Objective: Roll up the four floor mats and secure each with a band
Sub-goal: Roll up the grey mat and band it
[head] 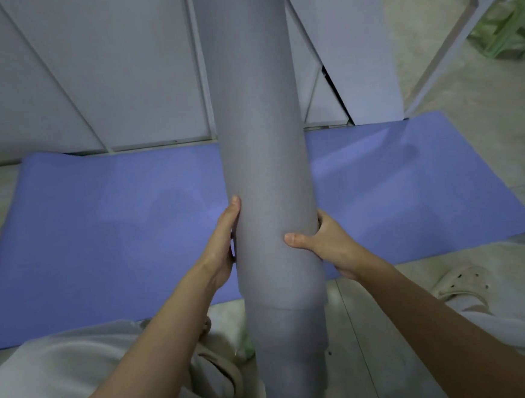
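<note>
Top of rolled mat [262, 136] off-frame, fingers of right hand [324, 244] behind it.

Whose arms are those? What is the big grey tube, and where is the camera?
The camera sits on a person's head and looks down, so the two arms belong to that person. There is no robot here. The tube is a grey mat rolled up and held upright. The left hand and the right hand hold it from each side, and the right thumb lies across its front. Behind it, a blue mat lies flat on the floor, not rolled yet. A beige shoe is on the right. I see no band on the grey mat.
</note>
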`<state>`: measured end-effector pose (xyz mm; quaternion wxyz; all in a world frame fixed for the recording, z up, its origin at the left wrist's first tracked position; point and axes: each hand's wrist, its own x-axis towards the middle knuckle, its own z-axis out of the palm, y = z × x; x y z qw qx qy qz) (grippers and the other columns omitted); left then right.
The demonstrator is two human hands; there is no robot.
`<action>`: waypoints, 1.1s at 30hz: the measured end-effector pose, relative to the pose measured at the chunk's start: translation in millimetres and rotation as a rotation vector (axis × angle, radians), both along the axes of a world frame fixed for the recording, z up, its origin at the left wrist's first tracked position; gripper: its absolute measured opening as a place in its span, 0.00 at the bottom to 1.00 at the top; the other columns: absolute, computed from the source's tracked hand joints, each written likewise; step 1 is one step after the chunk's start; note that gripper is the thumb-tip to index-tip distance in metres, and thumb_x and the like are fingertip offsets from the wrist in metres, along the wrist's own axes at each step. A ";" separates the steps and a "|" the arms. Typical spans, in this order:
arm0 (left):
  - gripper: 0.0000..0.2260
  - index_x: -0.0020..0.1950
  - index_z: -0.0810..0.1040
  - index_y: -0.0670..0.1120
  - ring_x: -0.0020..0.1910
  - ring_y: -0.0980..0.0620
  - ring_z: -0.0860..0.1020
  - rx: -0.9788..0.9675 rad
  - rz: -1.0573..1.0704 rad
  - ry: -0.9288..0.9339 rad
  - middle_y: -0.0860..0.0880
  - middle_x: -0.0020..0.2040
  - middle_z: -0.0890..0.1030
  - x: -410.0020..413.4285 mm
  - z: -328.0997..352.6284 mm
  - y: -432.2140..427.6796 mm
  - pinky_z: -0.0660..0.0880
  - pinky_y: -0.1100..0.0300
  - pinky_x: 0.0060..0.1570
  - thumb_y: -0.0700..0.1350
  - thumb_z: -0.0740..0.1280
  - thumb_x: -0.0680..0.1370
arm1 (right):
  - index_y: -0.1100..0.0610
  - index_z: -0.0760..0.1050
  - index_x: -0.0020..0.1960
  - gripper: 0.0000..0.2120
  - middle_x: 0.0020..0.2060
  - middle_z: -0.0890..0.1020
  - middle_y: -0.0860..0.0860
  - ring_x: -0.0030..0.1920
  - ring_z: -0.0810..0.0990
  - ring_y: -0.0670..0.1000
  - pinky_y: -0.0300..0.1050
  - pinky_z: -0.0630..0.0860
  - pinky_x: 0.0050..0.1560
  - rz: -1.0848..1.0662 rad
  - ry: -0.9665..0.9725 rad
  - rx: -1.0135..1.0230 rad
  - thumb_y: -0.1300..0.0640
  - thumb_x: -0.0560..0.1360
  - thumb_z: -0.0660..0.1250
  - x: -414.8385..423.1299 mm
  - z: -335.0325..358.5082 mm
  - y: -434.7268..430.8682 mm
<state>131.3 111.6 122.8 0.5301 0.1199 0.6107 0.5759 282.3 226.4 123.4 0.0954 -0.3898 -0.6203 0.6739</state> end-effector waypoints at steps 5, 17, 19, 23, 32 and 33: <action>0.24 0.62 0.75 0.49 0.56 0.54 0.81 0.089 -0.061 -0.094 0.52 0.56 0.83 -7.0 1.9 -4.2 0.77 0.59 0.50 0.61 0.68 0.72 | 0.55 0.68 0.65 0.36 0.57 0.80 0.48 0.54 0.81 0.45 0.40 0.78 0.53 0.116 -0.008 -0.009 0.50 0.61 0.77 -2.9 7.3 7.1; 0.42 0.68 0.62 0.48 0.55 0.57 0.77 0.116 0.084 0.148 0.52 0.61 0.74 10.8 -15.2 1.1 0.77 0.66 0.43 0.48 0.78 0.58 | 0.55 0.63 0.71 0.41 0.62 0.74 0.43 0.60 0.75 0.41 0.38 0.75 0.58 0.220 -0.002 0.073 0.60 0.63 0.78 -1.8 35.5 24.4; 0.42 0.69 0.63 0.53 0.56 0.60 0.77 0.160 0.045 0.171 0.55 0.61 0.74 7.7 -13.4 2.8 0.77 0.67 0.43 0.46 0.79 0.59 | 0.54 0.66 0.66 0.33 0.58 0.76 0.41 0.56 0.76 0.37 0.34 0.76 0.54 0.154 0.005 0.073 0.55 0.65 0.75 -6.1 38.6 23.3; 0.50 0.70 0.59 0.60 0.61 0.58 0.74 0.148 -0.086 0.240 0.57 0.62 0.72 1.7 -11.2 5.8 0.77 0.58 0.54 0.51 0.81 0.53 | 0.50 0.70 0.58 0.25 0.55 0.79 0.44 0.52 0.80 0.38 0.35 0.77 0.51 0.066 -0.002 0.157 0.54 0.65 0.76 -7.1 34.0 25.6; 0.23 0.48 0.64 0.48 0.52 0.59 0.74 0.178 0.034 0.080 0.52 0.51 0.73 -3.8 18.6 31.9 0.73 0.57 0.50 0.61 0.71 0.67 | 0.49 0.71 0.59 0.22 0.51 0.78 0.38 0.47 0.77 0.30 0.26 0.74 0.42 0.145 -0.103 0.210 0.61 0.69 0.75 14.6 49.6 41.7; 0.28 0.53 0.65 0.50 0.54 0.57 0.74 0.181 0.036 0.097 0.53 0.54 0.73 -5.9 21.6 31.3 0.74 0.54 0.52 0.63 0.71 0.63 | 0.50 0.72 0.58 0.21 0.50 0.78 0.37 0.46 0.76 0.28 0.24 0.73 0.41 0.164 -0.112 0.219 0.61 0.69 0.75 14.1 54.0 43.0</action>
